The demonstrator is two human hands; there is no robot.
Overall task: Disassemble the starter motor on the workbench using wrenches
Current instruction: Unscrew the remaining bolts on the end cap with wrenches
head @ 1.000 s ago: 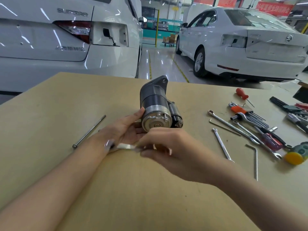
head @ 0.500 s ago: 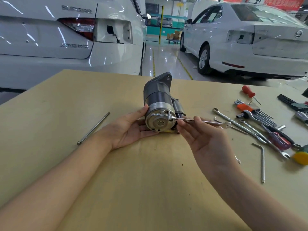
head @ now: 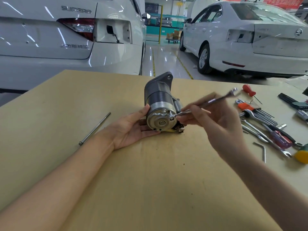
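The starter motor (head: 160, 104) lies on the workbench (head: 150, 180) with its silver end cap facing me. My left hand (head: 131, 129) cradles the cap's left and lower side, palm up, thumb against the housing. My right hand (head: 215, 120) pinches a slim silver wrench (head: 206, 103) in its fingers. The wrench's near end sits on a bolt at the cap's right edge; its open-jaw far end points up and to the right, blurred.
A long steel through-bolt (head: 95, 129) lies on the bench to the left. At the right lie several wrenches (head: 260, 129), screwdrivers (head: 249, 91), a bent hex key (head: 262, 150) and a yellow-ended tool (head: 301, 155). White cars stand behind the bench.
My right hand has swung the wrench from lying level at the cap's right side to tilting up and to the right. The left hand keeps its hold on the motor.
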